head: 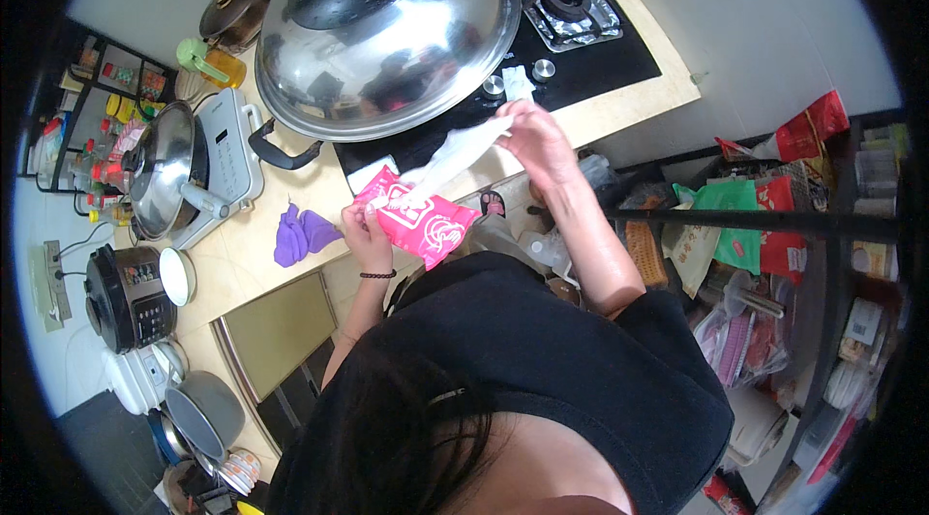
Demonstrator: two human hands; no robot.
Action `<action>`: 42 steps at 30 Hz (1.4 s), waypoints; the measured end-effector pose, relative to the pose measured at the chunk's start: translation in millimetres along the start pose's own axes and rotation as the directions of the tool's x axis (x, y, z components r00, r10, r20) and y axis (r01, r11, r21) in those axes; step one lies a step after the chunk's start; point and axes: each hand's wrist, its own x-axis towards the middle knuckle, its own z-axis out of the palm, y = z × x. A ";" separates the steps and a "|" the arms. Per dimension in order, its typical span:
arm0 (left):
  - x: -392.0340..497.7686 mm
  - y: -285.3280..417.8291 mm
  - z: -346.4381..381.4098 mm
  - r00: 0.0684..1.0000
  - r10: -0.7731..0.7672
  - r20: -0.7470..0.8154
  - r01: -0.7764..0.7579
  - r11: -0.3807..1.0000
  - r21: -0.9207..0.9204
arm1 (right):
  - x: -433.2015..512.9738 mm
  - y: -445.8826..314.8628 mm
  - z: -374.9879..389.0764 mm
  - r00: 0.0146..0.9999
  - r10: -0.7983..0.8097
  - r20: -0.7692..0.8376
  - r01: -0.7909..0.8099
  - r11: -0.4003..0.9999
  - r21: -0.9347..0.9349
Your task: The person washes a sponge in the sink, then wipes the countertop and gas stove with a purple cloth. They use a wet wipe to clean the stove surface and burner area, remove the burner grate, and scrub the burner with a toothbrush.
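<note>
My left hand [370, 235] grips a pink plastic packet of tissues [424, 221] by its left end, in front of the hob's edge. A white tissue [464, 148] stretches up and right from the packet to my right hand [533, 141], whose fingers pinch its upper end. The tissue's lower end meets the packet near my left fingers; whether it is still inside I cannot tell. Just left of my left hand, a crumpled purple cloth [305, 235] lies on the cream counter [239, 264].
A large domed steel wok lid [392, 43] covers much of the black gas hob [624, 57]. Leftward stand a white induction cooker [232, 145], a lidded pan [163, 166], a white bowl [177, 277] and an electric pressure cooker [134, 297]. A crowded shelf rack [726, 221] stands at right.
</note>
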 end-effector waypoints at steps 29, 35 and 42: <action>43.1 -43.6 -63.7 0.891 0.280 -0.356 -0.037 0.829 0.559 | 122.5 -13.0 -99.2 0.847 -0.429 0.314 0.154 -0.367 -0.917; 35.9 -28.8 -53.4 0.887 0.241 -0.395 0.115 0.712 0.693 | 125.3 -85.9 -150.9 0.476 -0.838 -0.267 0.141 0.372 -0.917; 35.4 -30.1 -52.6 0.924 0.251 -0.289 0.068 0.636 0.769 | 101.8 -162.5 -283.3 0.206 -0.885 -0.417 -0.712 0.157 -0.684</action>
